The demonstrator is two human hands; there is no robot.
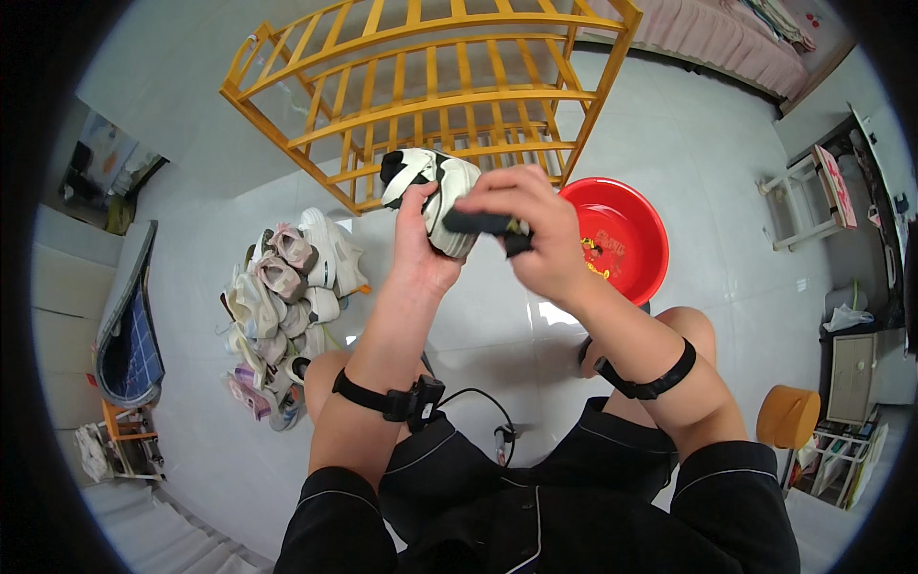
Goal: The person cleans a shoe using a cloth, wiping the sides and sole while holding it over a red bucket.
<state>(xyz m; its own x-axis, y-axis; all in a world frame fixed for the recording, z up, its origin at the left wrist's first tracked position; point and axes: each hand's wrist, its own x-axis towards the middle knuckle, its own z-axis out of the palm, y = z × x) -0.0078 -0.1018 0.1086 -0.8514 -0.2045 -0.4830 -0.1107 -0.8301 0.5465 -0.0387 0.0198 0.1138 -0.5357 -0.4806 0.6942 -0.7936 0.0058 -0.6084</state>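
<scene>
My left hand (423,247) grips a white shoe with black trim (419,176), its thumb across the upper, and holds it off the floor. In my right hand (541,233) is a black brush (477,222), blurred, with its head against or very near the shoe's side by the sole. Whether the bristles touch cannot be made out. To the left, a pile of shoes (276,316), white, pink and grey, lies on the tiled floor. Beyond my right hand stands a red plastic basin (645,237), partly covered by the hand and forearm.
A yellow slatted wooden rack (445,100) stands in front. On the right are a white-legged stool (810,197), a small cabinet (852,377) and an orange round seat (789,416). A pink-skirted bed (688,39) is at the far right. A cable (495,398) hangs between my knees.
</scene>
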